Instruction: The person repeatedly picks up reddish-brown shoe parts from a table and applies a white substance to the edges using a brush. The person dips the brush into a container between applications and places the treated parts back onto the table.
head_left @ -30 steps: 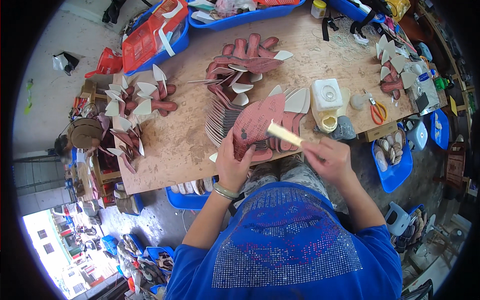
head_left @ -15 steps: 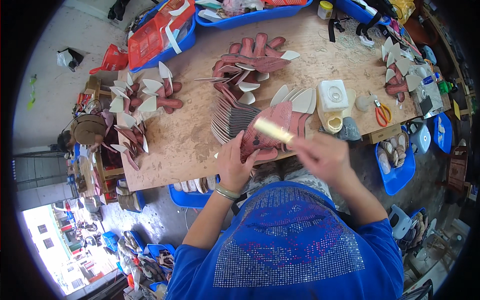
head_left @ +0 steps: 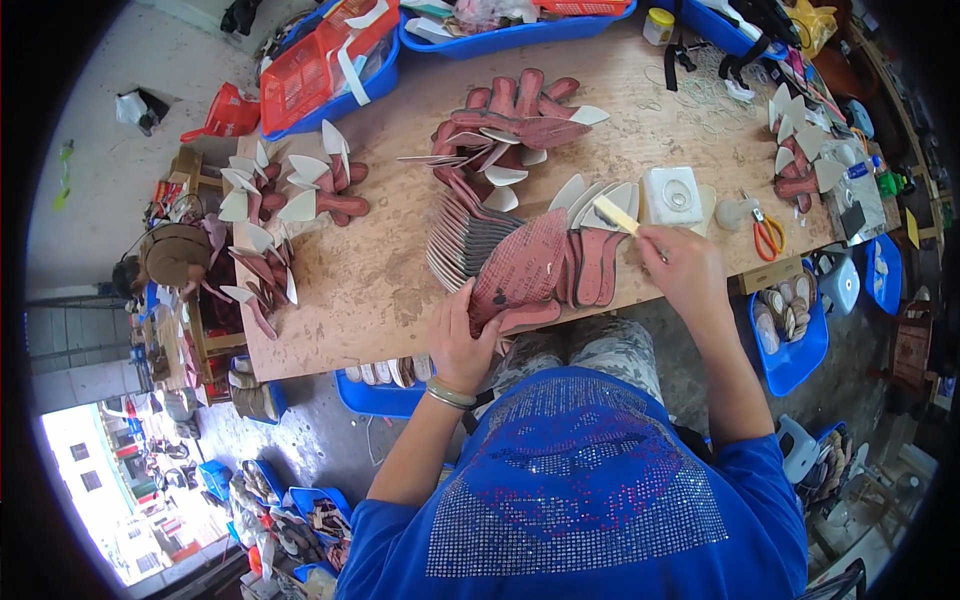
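Observation:
My left hand grips the near end of a broad red insole, its thumb on top and fingers curled around the left edge. Beside that insole lies a fanned row of grey-edged insoles. To its right, overlapped red insoles have pale toe pieces at their far ends. In my right hand is a flat, pale yellow brush, pinched by its near end. Its far tip is over the pale toe pieces, left of a white square pot; whether it touches them I cannot tell.
More red insoles are heaped at the table's middle, left and right. Orange-handled pliers and a small clear bottle stand right of the pot. Blue bins line the far edge. Another person is at left.
My right hand and the brush have moved right, off the broad red insole to the pale toe pieces near the white pot. My left hand still grips the insole.

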